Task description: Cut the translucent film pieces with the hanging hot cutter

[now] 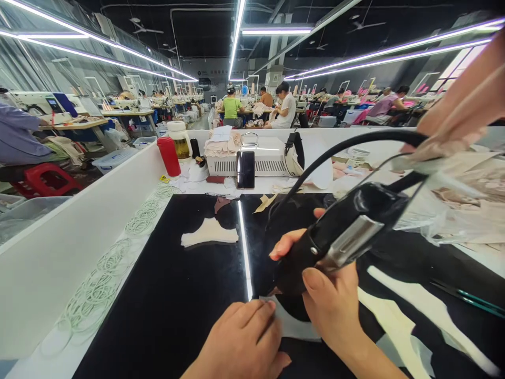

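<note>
On my head feed, the right grip (333, 300) is clamped around a black handheld tool (302, 251) with a metal lever along its side. The tool slants over the worktop (169, 295), right of its middle, with its lower end toward the near edge. I can't make out its tip, which is lost among the hands and its own dark body. A black cable (335, 151) arches from its upper end, where a blurred pinkish shape (461, 100) covers part of my view.

The left grip (244, 337) is down near the near edge, fingers bent and close together, at a greyish sheet (298, 323) beneath the tool. I can't tell whether it pinches the sheet or just presses it; the hands hide parts of that sheet. The worktop's near edge is cut off below.

Toward the far left corner lies a white cut piece (210, 232). On the right side are two pale strips (389, 316), the nearer cut off by the frame, and a teal-handled tool (473, 299), also cropped. Loops of pale green cord (97, 279) line the left edge.
</note>
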Demonstrator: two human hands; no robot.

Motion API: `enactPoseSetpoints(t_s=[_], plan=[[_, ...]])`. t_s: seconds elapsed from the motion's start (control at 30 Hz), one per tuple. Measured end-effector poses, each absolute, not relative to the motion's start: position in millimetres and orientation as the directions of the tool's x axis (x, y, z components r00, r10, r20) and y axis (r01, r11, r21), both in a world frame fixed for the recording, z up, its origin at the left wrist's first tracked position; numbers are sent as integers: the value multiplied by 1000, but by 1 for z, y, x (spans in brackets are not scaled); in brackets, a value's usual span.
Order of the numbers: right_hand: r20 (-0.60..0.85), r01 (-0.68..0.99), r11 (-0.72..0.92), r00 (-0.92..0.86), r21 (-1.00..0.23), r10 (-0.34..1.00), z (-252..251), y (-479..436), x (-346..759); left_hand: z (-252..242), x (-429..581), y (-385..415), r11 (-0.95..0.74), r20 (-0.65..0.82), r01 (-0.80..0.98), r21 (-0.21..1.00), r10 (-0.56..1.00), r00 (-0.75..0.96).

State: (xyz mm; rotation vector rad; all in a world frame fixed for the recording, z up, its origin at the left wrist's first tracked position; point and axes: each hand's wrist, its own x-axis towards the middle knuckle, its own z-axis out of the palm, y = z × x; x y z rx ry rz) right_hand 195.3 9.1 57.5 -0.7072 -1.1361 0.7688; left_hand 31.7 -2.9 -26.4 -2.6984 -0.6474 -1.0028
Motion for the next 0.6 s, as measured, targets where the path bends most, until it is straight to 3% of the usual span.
enactPoseSetpoints(t_s=[0.23,0.6], plan=[[489,-79,529,291,-845,823,83,-14,228,-14,25,-6,-893,584,449,-6,362,727],[538,-61,572,269,-818,799,68,-28,239,-4,23,-6,-895,558,447,-1,371,743]])
